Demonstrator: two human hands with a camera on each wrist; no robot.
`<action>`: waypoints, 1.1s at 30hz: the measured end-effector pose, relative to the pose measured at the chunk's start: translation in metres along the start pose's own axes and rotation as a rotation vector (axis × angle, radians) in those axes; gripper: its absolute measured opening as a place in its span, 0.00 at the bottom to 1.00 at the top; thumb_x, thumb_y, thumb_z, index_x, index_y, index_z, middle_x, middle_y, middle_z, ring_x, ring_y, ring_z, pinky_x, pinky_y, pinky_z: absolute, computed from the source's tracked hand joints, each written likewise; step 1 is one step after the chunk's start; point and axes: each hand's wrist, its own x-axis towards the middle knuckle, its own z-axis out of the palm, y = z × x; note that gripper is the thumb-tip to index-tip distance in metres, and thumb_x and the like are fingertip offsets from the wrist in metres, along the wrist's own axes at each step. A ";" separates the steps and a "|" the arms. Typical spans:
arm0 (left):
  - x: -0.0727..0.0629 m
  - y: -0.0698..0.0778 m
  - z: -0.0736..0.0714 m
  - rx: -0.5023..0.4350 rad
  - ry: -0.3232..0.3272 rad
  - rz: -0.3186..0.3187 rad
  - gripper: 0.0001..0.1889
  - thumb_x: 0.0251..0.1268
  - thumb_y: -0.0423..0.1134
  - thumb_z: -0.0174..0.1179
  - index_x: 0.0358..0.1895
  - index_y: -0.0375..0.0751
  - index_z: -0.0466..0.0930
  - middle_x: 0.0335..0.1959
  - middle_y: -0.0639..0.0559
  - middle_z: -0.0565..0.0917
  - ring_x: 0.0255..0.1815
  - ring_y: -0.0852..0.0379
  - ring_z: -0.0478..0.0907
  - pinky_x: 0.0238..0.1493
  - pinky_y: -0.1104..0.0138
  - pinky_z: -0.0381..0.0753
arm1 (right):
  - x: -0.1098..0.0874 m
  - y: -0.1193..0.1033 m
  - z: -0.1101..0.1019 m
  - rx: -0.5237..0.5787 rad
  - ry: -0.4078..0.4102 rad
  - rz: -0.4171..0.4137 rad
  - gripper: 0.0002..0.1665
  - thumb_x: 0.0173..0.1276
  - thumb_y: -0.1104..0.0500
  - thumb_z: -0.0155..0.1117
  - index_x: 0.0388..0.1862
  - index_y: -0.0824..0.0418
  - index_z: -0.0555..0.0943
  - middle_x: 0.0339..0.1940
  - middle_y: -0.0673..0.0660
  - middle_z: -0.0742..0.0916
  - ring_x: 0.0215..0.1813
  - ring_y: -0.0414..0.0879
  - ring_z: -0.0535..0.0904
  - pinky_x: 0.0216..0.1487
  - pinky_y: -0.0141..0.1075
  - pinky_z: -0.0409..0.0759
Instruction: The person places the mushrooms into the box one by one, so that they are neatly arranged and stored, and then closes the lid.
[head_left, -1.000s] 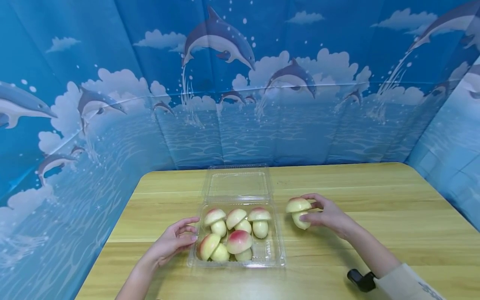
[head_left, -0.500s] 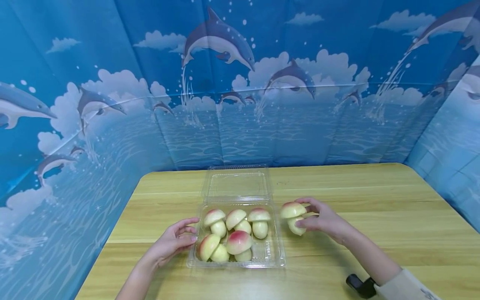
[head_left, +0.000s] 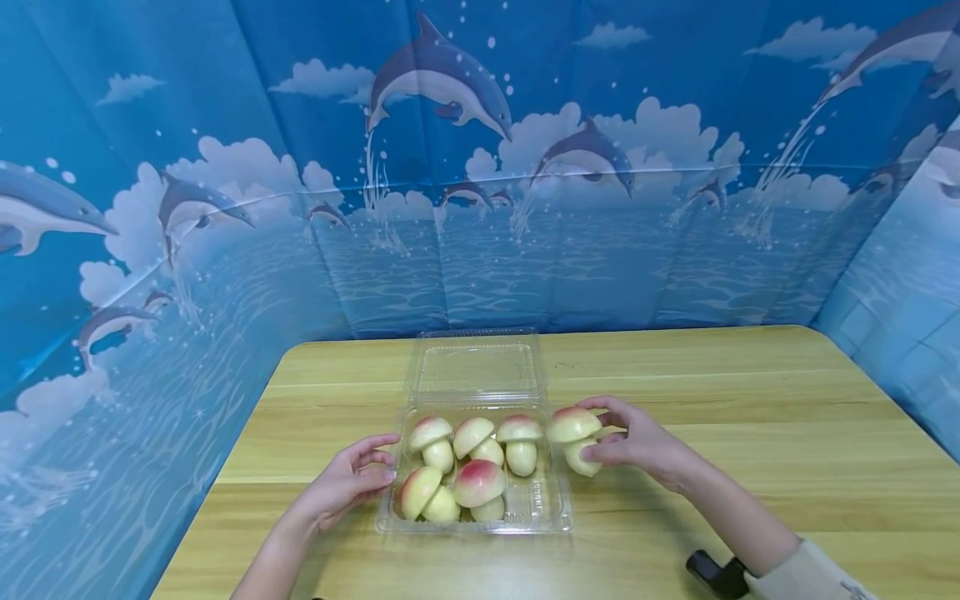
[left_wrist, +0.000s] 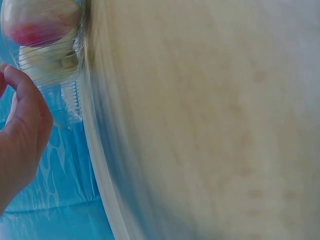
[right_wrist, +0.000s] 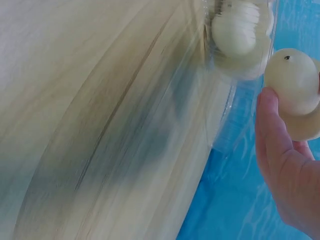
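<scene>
My right hand (head_left: 637, 442) grips a toy mushroom (head_left: 574, 427) with a pale stem and a cream cap flushed red on top. It holds it just above the right rim of a clear plastic clamshell box (head_left: 555, 528). In the right wrist view, thumb and fingers close round the mushroom's pale stem (right_wrist: 292, 80). Several similar mushrooms (head_left: 480, 485) lie in the box, three along the back and two in front. At the box's left side, my left hand (head_left: 352, 477) has loosely bent fingers at the wall, seemingly touching it.
The box's clear lid (head_left: 477, 371) lies folded back behind it on the wooden table (head_left: 735, 400). A blue dolphin-print cloth (head_left: 480, 250) hangs behind the table and along its sides. A black object (head_left: 716, 575) sits beside the right sleeve.
My right hand has carried the mushroom left and slightly nearer, from open table to the box's right rim. The left hand and the box have stayed in place.
</scene>
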 end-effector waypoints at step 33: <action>0.002 -0.001 0.000 0.006 0.022 -0.009 0.33 0.61 0.28 0.58 0.68 0.28 0.54 0.44 0.48 0.70 0.36 0.63 0.75 0.38 0.70 0.78 | 0.008 -0.012 0.035 -0.111 -0.114 -0.039 0.39 0.52 0.63 0.73 0.63 0.64 0.67 0.48 0.63 0.74 0.40 0.52 0.77 0.40 0.41 0.79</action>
